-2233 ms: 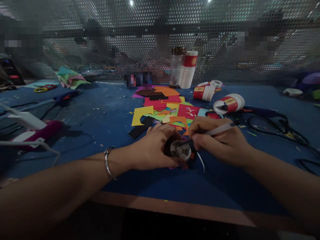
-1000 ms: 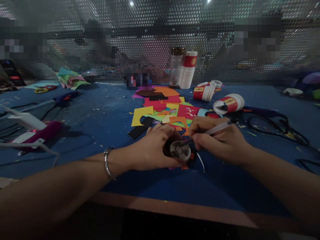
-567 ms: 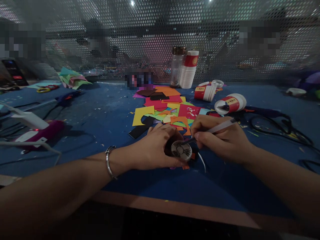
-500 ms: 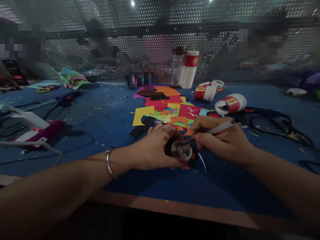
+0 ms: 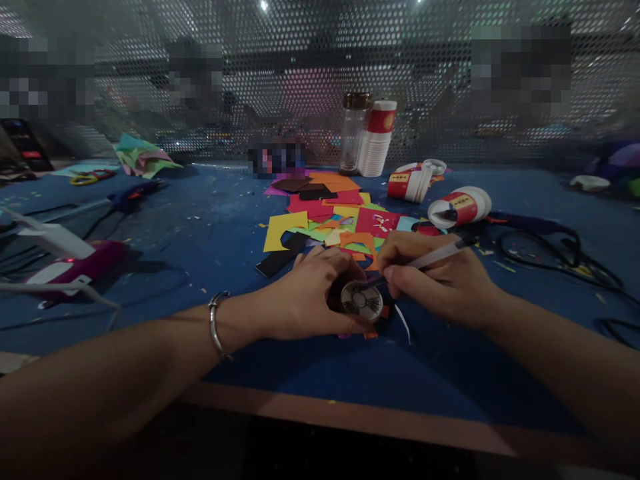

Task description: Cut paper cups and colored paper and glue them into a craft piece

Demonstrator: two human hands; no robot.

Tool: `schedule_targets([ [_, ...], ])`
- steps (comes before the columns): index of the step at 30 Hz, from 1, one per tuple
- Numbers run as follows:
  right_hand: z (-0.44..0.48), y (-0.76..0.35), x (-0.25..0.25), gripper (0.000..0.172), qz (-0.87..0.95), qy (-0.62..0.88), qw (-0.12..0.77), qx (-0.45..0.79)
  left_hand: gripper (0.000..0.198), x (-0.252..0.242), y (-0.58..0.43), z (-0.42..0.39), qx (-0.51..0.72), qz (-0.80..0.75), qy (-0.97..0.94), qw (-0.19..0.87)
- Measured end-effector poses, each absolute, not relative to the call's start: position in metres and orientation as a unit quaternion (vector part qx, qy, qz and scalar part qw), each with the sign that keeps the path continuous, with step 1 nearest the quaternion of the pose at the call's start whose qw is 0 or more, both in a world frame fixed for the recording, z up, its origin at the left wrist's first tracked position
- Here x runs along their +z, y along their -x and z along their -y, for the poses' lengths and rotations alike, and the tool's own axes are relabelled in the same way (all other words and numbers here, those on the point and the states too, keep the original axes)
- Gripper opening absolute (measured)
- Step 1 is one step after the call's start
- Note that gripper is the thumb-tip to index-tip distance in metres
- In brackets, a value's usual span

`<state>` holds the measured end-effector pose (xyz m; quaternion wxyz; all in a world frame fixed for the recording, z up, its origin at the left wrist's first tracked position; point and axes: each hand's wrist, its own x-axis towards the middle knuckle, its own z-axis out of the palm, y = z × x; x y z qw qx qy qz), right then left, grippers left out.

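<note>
My left hand [image 5: 305, 297] curls its thumb and fingers round a small round piece [image 5: 362, 303] with dark sides. Dark lines radiate over its pale disc-shaped top; its lower part is hidden, so I cannot tell whether it is a cup. My right hand [image 5: 445, 283] grips a pen [image 5: 430, 257] with a translucent barrel and a dark end. The pen's tip is over the far right edge of the disc. Orange scraps [image 5: 371, 332] and a thin white strip [image 5: 403, 325] lie beside the round piece.
Coloured paper [image 5: 315, 207] is heaped beyond my hands. Behind it stand a clear bottle [image 5: 354, 137] and stacked paper cups [image 5: 377, 143]. Toppled cups [image 5: 461, 207] and a corded tool [image 5: 530, 225] lie right. At left are a purple power strip [image 5: 75, 270], another tool [image 5: 134, 195] and scissors [image 5: 90, 177].
The pen tip has shifted from near the disc's middle toward its far right edge. My left hand keeps hold of the round piece. The whole view has moved slightly.
</note>
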<state>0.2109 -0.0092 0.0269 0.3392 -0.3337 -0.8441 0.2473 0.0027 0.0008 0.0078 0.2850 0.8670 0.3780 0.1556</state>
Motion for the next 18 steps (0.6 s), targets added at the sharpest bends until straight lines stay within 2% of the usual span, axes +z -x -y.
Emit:
schedule_targets([
  [12,0.0089,-0.2098,0.0270,0.014,0.845,0.335,0.334,0.250,0.046,0.0083,-0.0032,-0.0008,0.160,-0.375,-0.869,0.280],
  [18,0.0088,-0.2089,0.0273,0.015,0.845,0.342,0.335,0.238,0.051,0.0080,-0.0024,-0.0005,0.160,-0.375,-0.872,0.271],
])
